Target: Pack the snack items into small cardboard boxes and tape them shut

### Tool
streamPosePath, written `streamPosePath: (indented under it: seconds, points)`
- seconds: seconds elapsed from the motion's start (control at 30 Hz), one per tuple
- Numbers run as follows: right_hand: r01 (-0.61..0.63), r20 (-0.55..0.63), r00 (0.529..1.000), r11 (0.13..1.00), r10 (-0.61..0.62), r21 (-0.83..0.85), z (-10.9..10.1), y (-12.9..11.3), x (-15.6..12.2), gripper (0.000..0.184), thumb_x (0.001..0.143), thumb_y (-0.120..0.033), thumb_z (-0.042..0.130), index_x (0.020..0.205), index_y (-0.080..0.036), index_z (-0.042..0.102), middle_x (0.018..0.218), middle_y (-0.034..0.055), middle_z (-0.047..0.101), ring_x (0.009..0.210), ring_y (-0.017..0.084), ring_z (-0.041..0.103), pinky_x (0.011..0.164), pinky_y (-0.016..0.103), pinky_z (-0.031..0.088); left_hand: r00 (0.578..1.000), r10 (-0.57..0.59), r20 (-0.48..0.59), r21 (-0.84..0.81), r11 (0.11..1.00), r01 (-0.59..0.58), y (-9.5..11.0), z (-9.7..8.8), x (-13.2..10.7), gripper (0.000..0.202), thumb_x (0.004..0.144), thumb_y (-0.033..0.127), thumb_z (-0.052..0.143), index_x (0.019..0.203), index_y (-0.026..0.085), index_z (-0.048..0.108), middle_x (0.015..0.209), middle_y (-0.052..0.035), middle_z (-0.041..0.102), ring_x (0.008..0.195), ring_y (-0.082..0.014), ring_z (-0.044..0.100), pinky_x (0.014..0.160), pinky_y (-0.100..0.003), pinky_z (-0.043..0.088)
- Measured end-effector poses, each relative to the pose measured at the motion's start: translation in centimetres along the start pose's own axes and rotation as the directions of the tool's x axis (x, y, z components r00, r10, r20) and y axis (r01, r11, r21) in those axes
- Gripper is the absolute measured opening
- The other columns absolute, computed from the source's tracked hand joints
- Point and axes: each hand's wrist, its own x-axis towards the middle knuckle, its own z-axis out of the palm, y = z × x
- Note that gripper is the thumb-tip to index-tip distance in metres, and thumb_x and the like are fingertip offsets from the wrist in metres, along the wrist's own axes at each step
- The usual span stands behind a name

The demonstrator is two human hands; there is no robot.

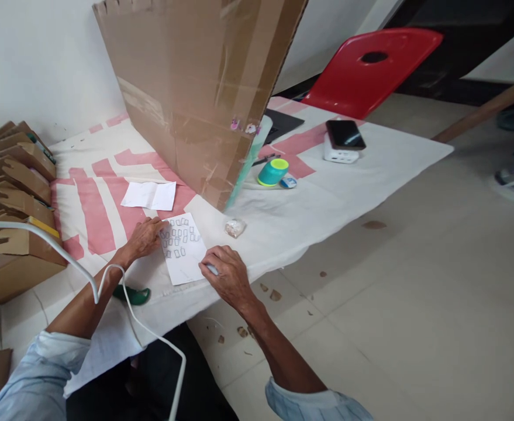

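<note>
A white sheet of paper (pixel 184 270) with rows of small hand-drawn boxes lies on the table in front of me. My left hand (pixel 146 237) rests at its left edge, fingers stretched out and touching the paper. At the right edge, my right hand (pixel 227 272) is closed around something small and pale, mostly hidden by the fingers. Just beyond the right hand sits a small crumpled clear plastic bag (pixel 235 227). A creased white paper (pixel 149 196) lies past my left hand. Beside my left forearm is a dark green curved object (pixel 137 296), partly covered.
A tall cardboard panel (pixel 186 99) stands on the cloth-covered table (pixel 327 204). Cardboard holders (pixel 24 187) line the left. A white cable (pixel 151 333) crosses my left arm. Farther right are a teal cup-like object (pixel 271 174), a phone (pixel 345 135) on a white box, and a red chair (pixel 362 76).
</note>
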Motion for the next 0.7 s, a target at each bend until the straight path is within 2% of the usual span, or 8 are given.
streamPosePath:
  seconds: [0.3, 0.53, 0.6, 0.7]
  points:
    - [-0.004, 0.019, 1.0, 1.0, 0.004, -0.009, 0.0, 0.1, -0.1, 0.018, 0.094, -0.012, 0.069, 0.081, -0.024, 0.067, 0.09, 0.0038, 0.07, 0.09, 0.022, 0.058, 0.08, 0.038, 0.041, 1.0, 0.023, 0.015, 0.044, 0.999, -0.024, 0.3, -0.1, 0.1, 0.049, 0.084, 0.002, 0.051, 0.123, 0.025, 0.071, 0.119, -0.0117, 0.067, 0.109, -0.0323, 0.061, 0.088, -0.047, 0.052]
    - [0.003, 0.0, 1.0, 1.0, -0.003, 0.002, 0.2, 0.1, -0.1, 0.019, 0.094, -0.011, 0.07, 0.08, -0.024, 0.066, 0.09, 0.0033, 0.071, 0.088, 0.022, 0.057, 0.079, 0.038, 0.041, 1.0, 0.02, 0.001, 0.118, 0.993, -0.02, 0.7, 0.2, -0.4, 0.048, 0.087, 0.006, 0.05, 0.127, 0.023, 0.069, 0.123, -0.0149, 0.068, 0.111, -0.035, 0.061, 0.086, -0.05, 0.052]
    - [0.01, 0.001, 1.0, 1.0, -0.01, 0.0, 0.2, 0.2, -0.1, 0.017, 0.094, -0.012, 0.07, 0.082, -0.024, 0.067, 0.092, 0.0036, 0.071, 0.089, 0.022, 0.058, 0.079, 0.038, 0.041, 0.999, 0.016, -0.038, 0.058, 0.998, -0.014, 0.5, 0.5, -0.5, 0.052, 0.085, 0.005, 0.05, 0.129, 0.023, 0.07, 0.122, -0.0141, 0.071, 0.112, -0.0342, 0.063, 0.089, -0.049, 0.054]
    - [0.016, -0.003, 1.0, 1.0, -0.016, -0.004, 0.4, 0.4, -0.2, 0.015, 0.093, -0.013, 0.071, 0.084, -0.024, 0.069, 0.093, 0.0039, 0.071, 0.089, 0.022, 0.058, 0.08, 0.038, 0.041, 0.992, -0.007, -0.123, -0.136, 0.991, -0.01, -0.5, 0.9, -1.0, 0.06, 0.079, 0.002, 0.049, 0.131, 0.022, 0.071, 0.115, -0.0118, 0.075, 0.109, -0.0302, 0.068, 0.095, -0.046, 0.057]
